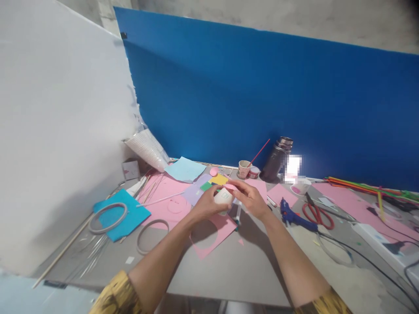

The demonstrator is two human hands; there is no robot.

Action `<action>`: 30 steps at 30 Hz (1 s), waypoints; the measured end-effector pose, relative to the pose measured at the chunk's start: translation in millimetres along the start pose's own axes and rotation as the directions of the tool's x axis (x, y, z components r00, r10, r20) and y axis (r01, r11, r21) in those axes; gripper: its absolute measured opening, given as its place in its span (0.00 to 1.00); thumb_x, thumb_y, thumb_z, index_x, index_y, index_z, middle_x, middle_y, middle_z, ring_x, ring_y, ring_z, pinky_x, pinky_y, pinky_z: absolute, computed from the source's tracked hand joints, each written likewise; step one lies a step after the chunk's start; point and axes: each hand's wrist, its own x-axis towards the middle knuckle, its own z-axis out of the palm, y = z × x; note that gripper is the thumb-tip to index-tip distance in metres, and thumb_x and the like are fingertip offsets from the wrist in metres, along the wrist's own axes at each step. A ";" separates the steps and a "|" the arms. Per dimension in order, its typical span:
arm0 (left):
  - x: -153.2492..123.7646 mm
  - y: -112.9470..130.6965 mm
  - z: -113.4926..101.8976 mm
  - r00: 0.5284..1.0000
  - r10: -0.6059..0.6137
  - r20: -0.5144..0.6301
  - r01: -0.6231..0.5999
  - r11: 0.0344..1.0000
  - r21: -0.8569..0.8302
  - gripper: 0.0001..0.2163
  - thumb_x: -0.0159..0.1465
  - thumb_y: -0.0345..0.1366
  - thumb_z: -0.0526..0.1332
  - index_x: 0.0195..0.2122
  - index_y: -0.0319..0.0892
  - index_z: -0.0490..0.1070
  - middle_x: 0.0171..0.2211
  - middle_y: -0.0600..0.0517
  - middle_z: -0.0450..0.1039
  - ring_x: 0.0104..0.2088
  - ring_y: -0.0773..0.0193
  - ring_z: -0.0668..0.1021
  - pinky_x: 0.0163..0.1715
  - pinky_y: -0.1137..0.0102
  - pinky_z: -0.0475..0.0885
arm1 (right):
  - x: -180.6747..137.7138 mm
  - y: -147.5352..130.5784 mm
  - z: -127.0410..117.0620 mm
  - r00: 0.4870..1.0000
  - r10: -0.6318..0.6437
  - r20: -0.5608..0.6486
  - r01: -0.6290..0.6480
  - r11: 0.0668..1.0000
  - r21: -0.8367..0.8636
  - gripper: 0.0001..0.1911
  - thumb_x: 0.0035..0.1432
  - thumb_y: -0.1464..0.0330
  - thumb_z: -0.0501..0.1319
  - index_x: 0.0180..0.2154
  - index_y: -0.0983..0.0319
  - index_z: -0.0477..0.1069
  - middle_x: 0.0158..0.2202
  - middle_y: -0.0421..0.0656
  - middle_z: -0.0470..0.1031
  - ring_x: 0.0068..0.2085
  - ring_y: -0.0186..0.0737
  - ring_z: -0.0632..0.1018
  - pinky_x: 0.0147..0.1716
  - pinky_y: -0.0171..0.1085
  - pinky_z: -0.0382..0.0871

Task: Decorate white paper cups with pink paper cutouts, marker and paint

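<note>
My left hand (208, 205) is wrapped round a small white paper cup (224, 197) with a faint green mark on its side. The cup is tilted over the middle of the table. A small pink paper piece (231, 187) lies against the far end of the cup, and the fingers of my right hand (249, 198) are closed on it. Part of the pink piece is hidden by those fingers. Just beneath my hands lie pink paper sheets (209, 244), one with a round cut-out, and a white-barrelled marker (238, 213). Yellow paper (218, 179) and green paper (206, 186) lie beyond.
To the right lie a blue glue gun (296, 216) with its cord and red-handled scissors (317, 216). A dark flask (276, 159) and a patterned cup (244, 169) stand behind. Grey rings (108, 218) and blue paper (131, 211) are on the left, below stacked cups (149, 148).
</note>
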 end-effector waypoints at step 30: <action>1.2 -5.5 0.5 0.997 -0.075 -0.005 0.075 0.994 -0.081 0.34 0.50 0.41 0.72 0.57 0.38 0.67 0.48 0.43 0.76 0.45 0.52 0.79 0.40 0.64 0.74 | -3.4 6.6 14.8 0.994 -0.052 -0.093 0.049 0.998 -0.029 0.21 0.62 0.58 0.63 0.53 0.59 0.75 0.56 0.49 0.78 0.52 0.48 0.80 0.50 0.44 0.76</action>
